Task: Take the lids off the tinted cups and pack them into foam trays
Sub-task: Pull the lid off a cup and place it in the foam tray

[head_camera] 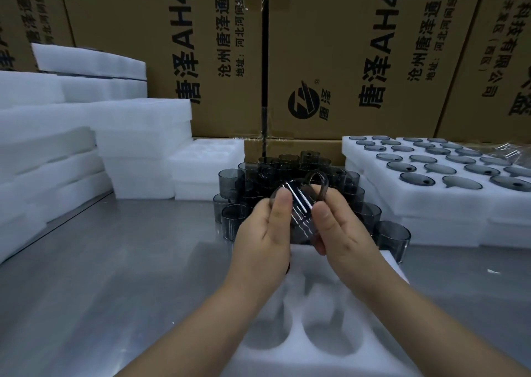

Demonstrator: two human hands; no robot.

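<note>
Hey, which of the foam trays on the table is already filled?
The foam tray on the right: every visible pocket holds a tinted round piece. The nearest tray, in front of the person, shows only empty pockets.

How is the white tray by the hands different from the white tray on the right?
The near foam tray shows empty round holes; the right foam tray holds tinted lids. The near foam tray lies on the metal table; the right foam tray sits on lower foam trays. Both are white foam.

A packing room or warehouse; printed cardboard cartons (pixel 344 54) wall the back; white foam trays (pixel 94 135) stack on a steel bench (pixel 100 276).
</note>
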